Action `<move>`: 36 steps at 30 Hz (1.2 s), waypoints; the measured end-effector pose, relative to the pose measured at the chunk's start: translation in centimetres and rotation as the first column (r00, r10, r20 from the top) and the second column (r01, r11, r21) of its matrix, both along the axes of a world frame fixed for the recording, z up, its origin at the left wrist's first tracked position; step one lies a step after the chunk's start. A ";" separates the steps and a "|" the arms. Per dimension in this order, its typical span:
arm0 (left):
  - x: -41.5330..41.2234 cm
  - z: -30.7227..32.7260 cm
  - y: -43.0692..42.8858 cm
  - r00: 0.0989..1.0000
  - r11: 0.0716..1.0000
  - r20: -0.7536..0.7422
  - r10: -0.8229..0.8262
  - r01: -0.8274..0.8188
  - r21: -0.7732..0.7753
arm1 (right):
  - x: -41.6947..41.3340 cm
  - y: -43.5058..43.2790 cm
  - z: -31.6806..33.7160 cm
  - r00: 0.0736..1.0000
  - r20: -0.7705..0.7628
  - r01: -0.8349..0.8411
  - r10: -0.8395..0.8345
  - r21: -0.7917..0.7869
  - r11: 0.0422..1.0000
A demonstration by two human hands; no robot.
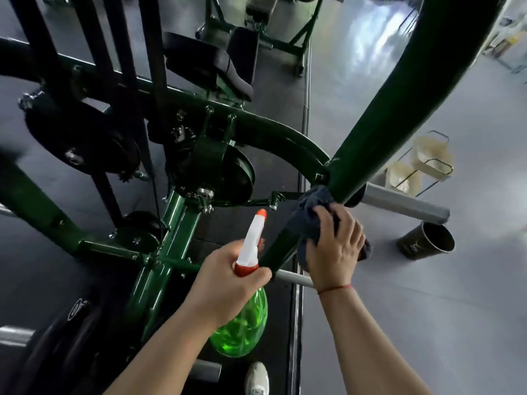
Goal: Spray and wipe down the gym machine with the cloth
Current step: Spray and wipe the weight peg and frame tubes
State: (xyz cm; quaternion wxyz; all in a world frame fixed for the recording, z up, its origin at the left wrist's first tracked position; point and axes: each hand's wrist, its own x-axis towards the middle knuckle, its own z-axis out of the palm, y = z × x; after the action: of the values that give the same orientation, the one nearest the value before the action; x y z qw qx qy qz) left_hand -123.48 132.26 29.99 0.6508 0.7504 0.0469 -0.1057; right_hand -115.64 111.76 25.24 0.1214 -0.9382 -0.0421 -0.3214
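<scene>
Green frame tube point(379, 109) crosses ahead; open floor point(427, 309) lies right.

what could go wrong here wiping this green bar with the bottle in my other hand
The cloth under the right hand is bunched by the bolted joint of the green bar and might snag there. The left hand holds the spray bottle close to the bar; it could knock against it.

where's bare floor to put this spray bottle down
Set the green plastic spray bottle on the pale grey floor right of the right hand, below the dark round bin: bare there. Leftward is crowded: dark green metal machine frame, black pulley wheels, grey bars.
</scene>
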 end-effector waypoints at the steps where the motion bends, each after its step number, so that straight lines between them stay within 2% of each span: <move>1: -0.1 0.7 0.2 1.000 1.000 0.002 -0.009 0.009 0.003 | 0.0 0.3 -0.2 0.996 -0.086 0.015 -0.017 -0.020 1.000; 3: -0.3 2.0 0.9 0.999 0.999 0.019 -0.040 0.039 0.030 | -0.3 0.9 0.1 0.961 -0.273 0.041 -0.036 0.012 0.999; 5: -0.5 3.2 1.5 0.997 0.996 0.015 -0.075 0.074 0.050 | -1.0 1.7 1.2 0.913 -0.409 0.080 -0.008 0.158 0.984; 6: -0.6 3.9 1.8 0.995 0.993 0.016 -0.096 0.094 0.073 | -1.4 2.1 2.0 0.905 -0.426 0.106 0.011 0.250 0.962; 10: -0.3 5.8 2.6 0.988 0.979 -0.025 -0.155 0.157 0.128 | -2.7 3.8 4.8 0.942 -0.324 0.107 0.085 0.532 0.840; 11: 0.0 6.2 2.8 0.985 0.972 -0.034 -0.171 0.175 0.159 | -2.7 4.2 5.7 0.942 -0.318 0.118 0.112 0.621 0.775; 13: 0.8 6.8 3.0 0.979 0.956 -0.060 -0.193 0.202 0.214 | -2.6 5.0 7.2 0.930 -0.333 0.182 0.159 0.789 0.587; 16: 2.8 7.8 3.3 0.970 0.928 -0.102 -0.223 0.243 0.282 | -1.9 6.0 8.3 0.890 -0.368 0.319 0.268 0.924 0.209; 18: 4.4 8.2 3.3 0.965 0.910 -0.129 -0.227 0.257 0.325 | -1.3 6.5 8.4 0.861 -0.385 0.433 0.333 0.898 -0.081; 20: 6.5 8.6 3.1 0.965 0.893 -0.153 -0.212 0.255 0.371 | -0.3 6.9 8.5 0.830 -0.376 0.529 0.412 0.764 -0.369; 21: 7.4 8.7 3.0 0.965 0.881 -0.166 -0.202 0.253 0.400 | 0.1 7.2 8.4 0.816 -0.351 0.562 0.460 0.672 -0.483; 22: 8.4 8.8 2.8 0.965 0.869 -0.180 -0.193 0.253 0.425 | 0.6 7.6 8.2 0.822 -0.309 0.560 0.479 0.590 -0.581; 24: 10.5 9.0 2.4 0.958 0.847 -0.217 -0.189 0.271 0.457 | 1.5 8.4 7.6 0.852 -0.251 0.520 0.459 0.494 -0.697; 28: 14.2 9.2 1.6 0.936 0.797 -0.275 -0.221 0.336 0.502 | 3.3 9.2 6.4 0.878 -0.234 0.478 0.418 0.398 -0.783; 32: 17.4 8.7 0.8 0.943 0.758 -0.268 -0.197 0.320 0.568 | 6.0 9.0 6.7 0.887 -0.244 0.457 0.393 0.338 -0.823; 36: 18.9 8.4 0.5 0.954 0.768 -0.248 -0.166 0.283 0.574 | 8.3 8.6 6.5 0.903 -0.240 0.412 0.358 0.241 -0.879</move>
State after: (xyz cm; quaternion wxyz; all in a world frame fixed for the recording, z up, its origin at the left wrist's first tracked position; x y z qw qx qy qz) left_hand -104.54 132.73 38.43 0.3528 0.9055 0.0474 -0.2310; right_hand -107.39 120.35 31.76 0.9006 -0.0867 0.4167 0.0885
